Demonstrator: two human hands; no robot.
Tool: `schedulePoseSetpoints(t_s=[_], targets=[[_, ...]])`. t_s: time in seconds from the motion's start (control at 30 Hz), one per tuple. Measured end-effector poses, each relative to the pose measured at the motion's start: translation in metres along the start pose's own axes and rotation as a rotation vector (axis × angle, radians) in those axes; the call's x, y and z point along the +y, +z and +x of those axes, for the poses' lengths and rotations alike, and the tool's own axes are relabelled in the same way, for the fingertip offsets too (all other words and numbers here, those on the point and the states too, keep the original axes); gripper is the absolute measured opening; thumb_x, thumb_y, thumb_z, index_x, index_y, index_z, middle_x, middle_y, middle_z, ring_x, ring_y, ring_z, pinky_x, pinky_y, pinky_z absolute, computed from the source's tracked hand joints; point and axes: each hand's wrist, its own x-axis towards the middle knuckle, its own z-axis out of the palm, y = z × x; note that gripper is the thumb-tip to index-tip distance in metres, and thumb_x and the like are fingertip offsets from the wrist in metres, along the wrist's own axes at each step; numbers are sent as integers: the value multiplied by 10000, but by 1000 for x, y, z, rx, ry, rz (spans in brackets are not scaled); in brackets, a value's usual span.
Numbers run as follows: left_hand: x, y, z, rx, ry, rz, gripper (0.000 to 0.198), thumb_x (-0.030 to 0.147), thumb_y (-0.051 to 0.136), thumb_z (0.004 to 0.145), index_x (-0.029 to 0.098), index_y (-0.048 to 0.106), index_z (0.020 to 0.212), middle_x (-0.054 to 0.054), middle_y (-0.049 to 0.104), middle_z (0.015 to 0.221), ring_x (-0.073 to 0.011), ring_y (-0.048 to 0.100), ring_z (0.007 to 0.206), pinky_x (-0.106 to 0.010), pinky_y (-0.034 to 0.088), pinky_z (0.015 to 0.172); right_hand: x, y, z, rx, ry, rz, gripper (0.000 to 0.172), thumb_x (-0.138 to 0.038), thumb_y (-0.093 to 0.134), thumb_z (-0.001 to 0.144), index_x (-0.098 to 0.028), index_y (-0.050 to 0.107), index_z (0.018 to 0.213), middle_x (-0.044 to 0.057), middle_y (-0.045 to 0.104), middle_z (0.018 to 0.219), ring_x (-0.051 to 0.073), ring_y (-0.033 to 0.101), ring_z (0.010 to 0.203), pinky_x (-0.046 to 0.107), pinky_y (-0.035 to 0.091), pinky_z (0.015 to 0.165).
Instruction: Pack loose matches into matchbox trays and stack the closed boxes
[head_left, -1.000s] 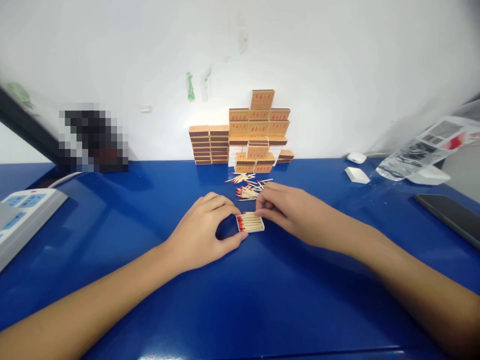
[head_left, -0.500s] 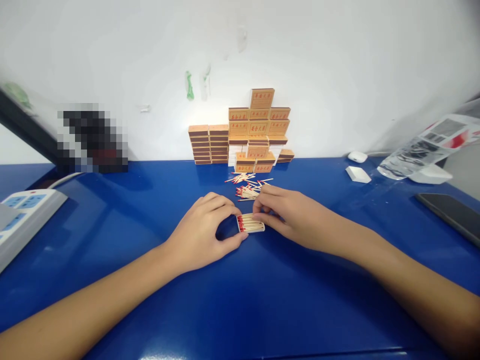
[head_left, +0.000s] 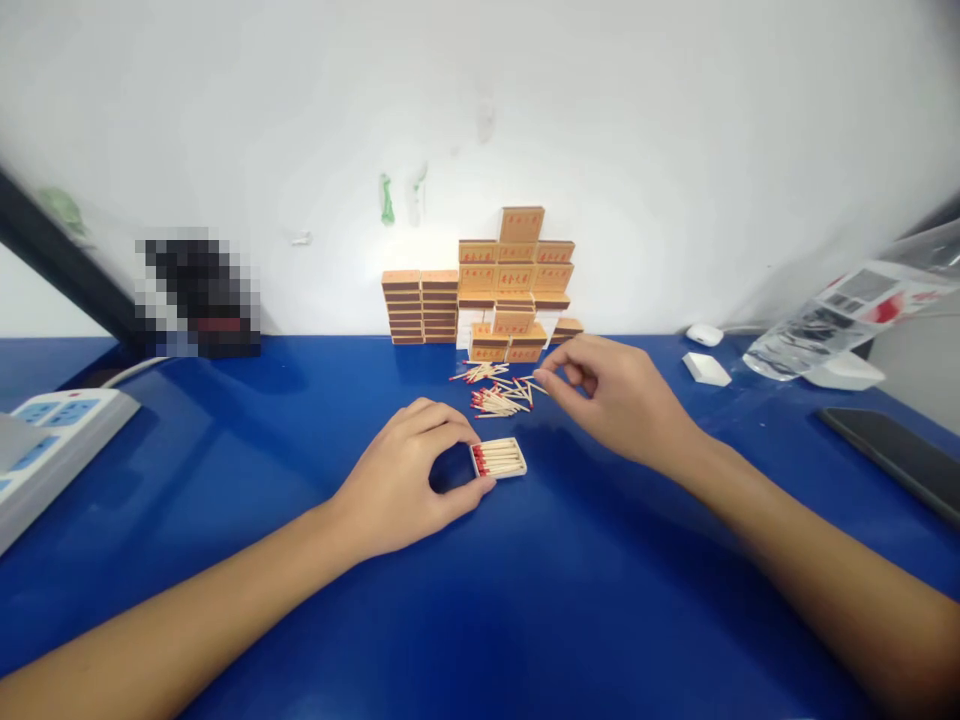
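My left hand (head_left: 409, 485) curves round the left end of a white matchbox tray (head_left: 523, 471), thumb and fingers pressed to its two long sides. Red-headed matches (head_left: 501, 457) lie in the tray side by side, heads to the left. My right hand (head_left: 615, 400) is up and to the right of the tray, with thumb and forefinger pinched at the right end of a match in a loose pile of matches (head_left: 501, 400). A smaller loose group of matches (head_left: 484, 371) lies just behind that pile.
Matchboxes (head_left: 515, 278) stand stacked against the white wall, beside two columns of matchboxes (head_left: 420, 308). A power strip (head_left: 71, 430) lies at left. At right are a plastic bottle (head_left: 817, 320), small white items (head_left: 706, 368) and a dark phone (head_left: 892, 455) on the blue table (head_left: 480, 600).
My right hand has moved from the tray up and right to the edge of the loose matches. My left hand stays at the tray. The view has tilted slightly upward.
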Motion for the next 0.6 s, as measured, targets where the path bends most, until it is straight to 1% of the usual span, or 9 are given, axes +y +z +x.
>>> schedulePoseSetpoints(t_s=[0.07, 0.13, 0.23, 0.3, 0.4, 0.47, 0.53, 0.6], targets=[[-1, 1, -1, 6, -16, -5, 193, 333, 779, 911, 217, 732, 1057, -52, 739, 1105, -243, 657, 1060, -447, 525, 982, 21, 2, 5, 97, 122, -45, 181, -328, 651, 935, -200, 670, 809, 5, 586, 686, 160, 512, 617, 308, 368, 620], [-2, 1, -1, -13, -23, -8, 197, 349, 783, 906, 226, 732, 1051, -48, 740, 1115, -248, 656, 1063, -453, 525, 974, 42, 3, 12, 155, 293, -66, 186, -348, 674, 902, -198, 681, 794, 10, 604, 669, 170, 524, 613, 316, 365, 616], [-4, 2, -2, 4, -28, -13, 195, 352, 769, 918, 228, 727, 1063, -47, 737, 1131, -248, 655, 1066, -457, 525, 972, 65, 0, 22, 171, 610, 55, 211, -373, 680, 901, -191, 695, 796, 25, 651, 698, 177, 549, 633, 319, 379, 619], [-5, 2, -2, -1, -29, -12, 182, 349, 767, 920, 231, 728, 1052, -41, 735, 1123, -246, 653, 1063, -463, 523, 971, 73, -2, 30, 169, 768, 146, 242, -394, 674, 920, -187, 691, 795, 25, 646, 701, 167, 531, 621, 312, 381, 601], [-6, 2, -3, -24, -35, -18, 179, 348, 778, 912, 233, 729, 1040, -37, 735, 1116, -249, 648, 1065, -467, 523, 964, 78, -1, 46, 128, 897, 193, 329, -451, 692, 931, -187, 656, 739, 4, 544, 596, 147, 443, 537, 305, 334, 522], [-6, 1, -3, -13, -32, -28, 188, 341, 779, 913, 227, 724, 1052, -42, 736, 1120, -248, 648, 1060, -464, 527, 961, 79, 2, 58, 75, 975, 231, 364, -472, 749, 899, -194, 617, 707, -20, 472, 536, 129, 377, 481, 300, 278, 469], [-7, 1, -3, 11, -12, -35, 194, 331, 778, 914, 219, 718, 1061, -48, 738, 1113, -244, 649, 1044, -461, 531, 958, 82, 4, 68, 37, 1030, 279, 366, -441, 815, 853, -202, 582, 702, -46, 426, 508, 107, 315, 449, 290, 225, 436], [-8, 0, -3, 47, 4, -36, 206, 323, 780, 911, 212, 713, 1071, -56, 738, 1108, -243, 651, 1032, -454, 539, 950, 85, 1, 73, 22, 1045, 331, 370, -409, 856, 820, -205, 566, 715, -64, 400, 506, 89, 278, 446, 278, 203, 420]])
